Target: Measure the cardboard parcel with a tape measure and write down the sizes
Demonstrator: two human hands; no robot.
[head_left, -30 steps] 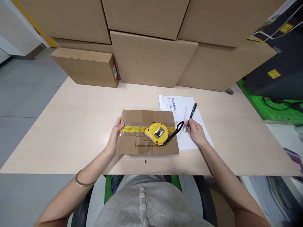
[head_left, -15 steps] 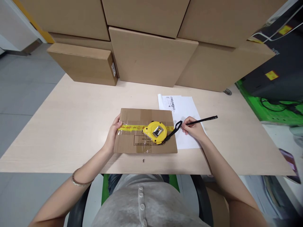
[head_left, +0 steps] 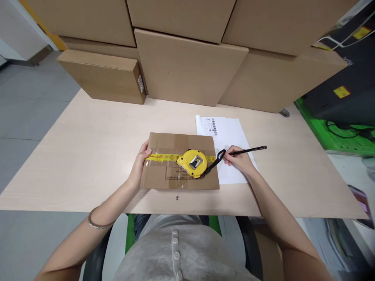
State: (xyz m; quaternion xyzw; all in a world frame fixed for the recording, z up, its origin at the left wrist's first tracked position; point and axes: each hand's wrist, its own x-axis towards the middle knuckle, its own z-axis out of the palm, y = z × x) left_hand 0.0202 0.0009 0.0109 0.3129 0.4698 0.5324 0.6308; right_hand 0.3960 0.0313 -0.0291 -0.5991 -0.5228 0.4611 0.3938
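A flat cardboard parcel [head_left: 164, 177] lies on the table in front of me. A yellow tape measure [head_left: 192, 163] rests on it, its yellow tape pulled left across the top. My left hand [head_left: 140, 164] pinches the tape's end at the parcel's left edge. My right hand [head_left: 238, 160] holds a black pen [head_left: 249, 150] lying nearly level, its tip over a white sheet of paper [head_left: 228, 136] to the right of the parcel. The tape measure's black strap [head_left: 216, 160] lies between the two.
The light wooden table [head_left: 88, 156] has its front edge close to me. Large cardboard boxes [head_left: 187, 66] are stacked along its back, a smaller box [head_left: 102, 80] at the back left. Green matting and black equipment [head_left: 345, 89] lie to the right.
The pen has swung from pointing away from me to lying nearly level, pointing right. My right hand shifted slightly up the paper. The left hand stays on the tape end.
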